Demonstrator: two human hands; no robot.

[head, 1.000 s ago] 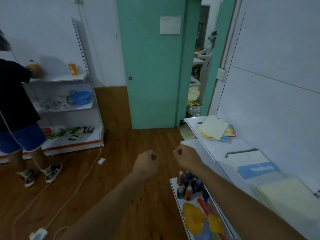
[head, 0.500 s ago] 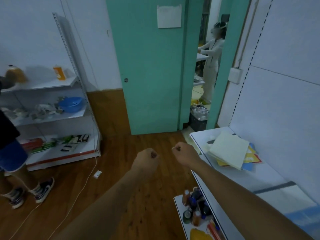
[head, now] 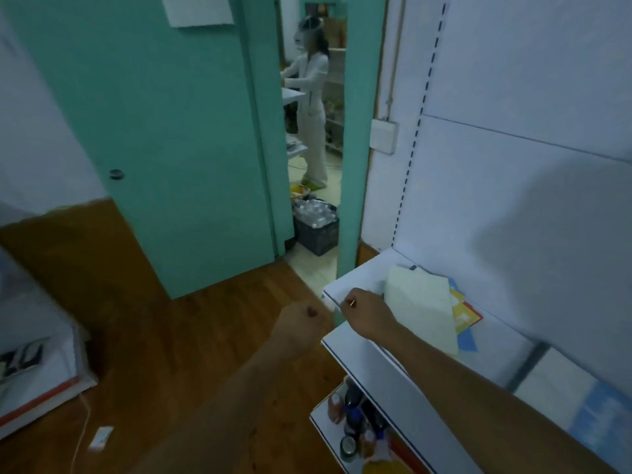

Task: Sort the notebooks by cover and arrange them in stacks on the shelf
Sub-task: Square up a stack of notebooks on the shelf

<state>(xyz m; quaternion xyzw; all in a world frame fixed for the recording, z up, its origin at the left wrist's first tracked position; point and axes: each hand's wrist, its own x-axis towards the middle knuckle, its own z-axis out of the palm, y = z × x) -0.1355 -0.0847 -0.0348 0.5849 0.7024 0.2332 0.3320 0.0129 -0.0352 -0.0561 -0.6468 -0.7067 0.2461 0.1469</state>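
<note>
Cream-covered notebook (head: 422,302) lies askew atop a loose pile of yellow, orange & blue notebooks (head: 465,318) on the white shelf (head: 359,278), far end near the teal door (head: 164,131). Left hand (head: 297,325) & right hand (head: 364,311) both clenched in fists, holding nothing; right fist over the shelf's front edge, just beside the pile. Blue-and-white notebook (head: 581,405) lies at the shelf's near end, well apart. Bottles (head: 352,419) on a lower shelf.
</note>
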